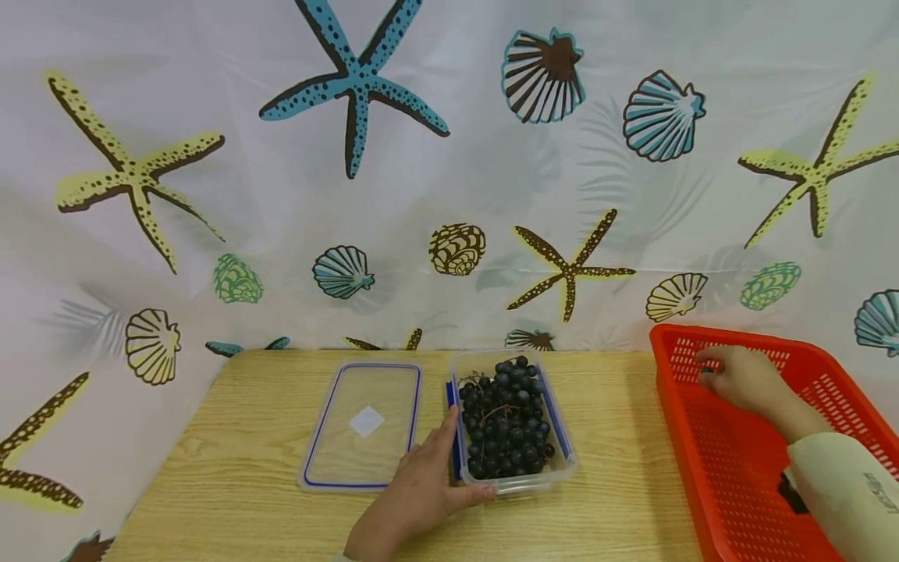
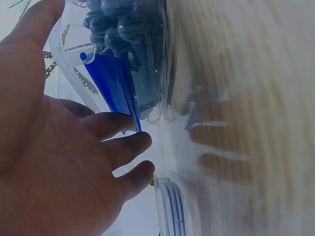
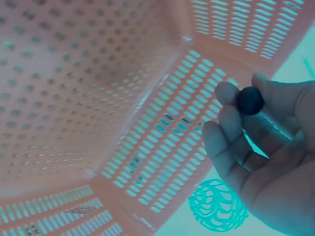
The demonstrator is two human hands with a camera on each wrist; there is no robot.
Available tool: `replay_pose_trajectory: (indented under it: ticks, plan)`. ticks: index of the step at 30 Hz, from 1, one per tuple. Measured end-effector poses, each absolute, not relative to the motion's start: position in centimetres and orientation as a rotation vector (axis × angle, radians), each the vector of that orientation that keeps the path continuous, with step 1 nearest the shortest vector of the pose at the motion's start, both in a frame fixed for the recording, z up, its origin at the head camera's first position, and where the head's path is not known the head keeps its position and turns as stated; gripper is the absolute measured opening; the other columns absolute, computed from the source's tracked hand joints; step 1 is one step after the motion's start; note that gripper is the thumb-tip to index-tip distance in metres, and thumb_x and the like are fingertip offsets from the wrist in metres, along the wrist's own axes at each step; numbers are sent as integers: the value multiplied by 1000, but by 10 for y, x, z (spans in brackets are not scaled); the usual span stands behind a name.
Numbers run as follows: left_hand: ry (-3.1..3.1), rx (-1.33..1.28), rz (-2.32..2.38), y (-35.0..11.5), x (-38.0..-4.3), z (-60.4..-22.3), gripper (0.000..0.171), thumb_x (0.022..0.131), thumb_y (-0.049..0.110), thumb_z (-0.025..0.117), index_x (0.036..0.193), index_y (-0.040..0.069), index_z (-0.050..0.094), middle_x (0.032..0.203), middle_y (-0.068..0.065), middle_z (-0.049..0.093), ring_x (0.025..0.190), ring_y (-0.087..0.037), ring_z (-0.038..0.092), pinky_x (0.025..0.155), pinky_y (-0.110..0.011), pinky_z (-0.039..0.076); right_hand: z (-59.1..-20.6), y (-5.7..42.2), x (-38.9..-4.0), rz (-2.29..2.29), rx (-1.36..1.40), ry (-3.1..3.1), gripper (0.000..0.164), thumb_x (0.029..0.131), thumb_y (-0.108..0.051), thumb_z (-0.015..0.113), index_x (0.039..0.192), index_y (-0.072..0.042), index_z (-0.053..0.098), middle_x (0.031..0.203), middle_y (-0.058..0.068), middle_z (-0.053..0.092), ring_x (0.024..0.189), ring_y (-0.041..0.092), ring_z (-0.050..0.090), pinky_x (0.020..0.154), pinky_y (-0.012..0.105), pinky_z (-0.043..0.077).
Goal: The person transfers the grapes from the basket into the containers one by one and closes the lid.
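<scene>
A clear plastic container with blue side clips stands on the table, filled with dark grapes on their stems. My left hand rests at its near left corner, fingers along the left side and thumb by the front wall. In the left wrist view, loosely extended fingertips are beside the hanging blue clip. Over the far left part of a red basket, my right hand pinches a single dark grape between thumb and forefinger.
The container's clear lid, with a blue seal and a white label, lies flat to the left. A wooden table carries these things. Behind it hangs a curtain printed with starfish and shells.
</scene>
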State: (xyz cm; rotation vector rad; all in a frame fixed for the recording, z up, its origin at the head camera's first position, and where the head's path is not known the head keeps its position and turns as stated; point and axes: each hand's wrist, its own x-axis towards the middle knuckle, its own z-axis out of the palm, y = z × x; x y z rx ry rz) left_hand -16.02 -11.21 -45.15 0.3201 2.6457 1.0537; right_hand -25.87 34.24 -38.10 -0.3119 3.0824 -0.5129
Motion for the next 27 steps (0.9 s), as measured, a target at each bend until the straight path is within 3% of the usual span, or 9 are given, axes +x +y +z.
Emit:
replay_pose_trajectory:
  ticks: [4,12,19,27]
  plan:
    - [2637,326,1070,-113,-160,-450,122,80,67,74,165,20,1,163,-19,24,148,-43,24,114,-67,13,-370,332,-255,-591,-272,3125,35,93,-7,67,124,10,63,66,2,59,55,18,50,52,35,41]
    - [2629,335,1087,-112,-161,-450,122,80,67,74,165,18,1,162,-23,27,145,-47,26,111,-71,16,-351,312,-251,-677,-340,3215,23,97,-4,62,118,4,68,70,3,54,58,20,47,54,34,38]
    - [2637,346,1094,-113,-160,-451,121,81,66,74,165,16,3,160,-25,28,143,-50,28,108,-73,18,-341,290,-248,-788,-437,3199,21,98,1,61,117,2,71,93,15,67,64,22,50,56,35,42]
    - [2633,358,1113,-114,-161,-452,120,81,65,74,165,17,2,161,-26,26,142,-53,27,105,-75,23,-326,260,-245,-959,-413,3075,26,105,-12,54,125,-1,68,83,9,62,56,20,52,51,33,46]
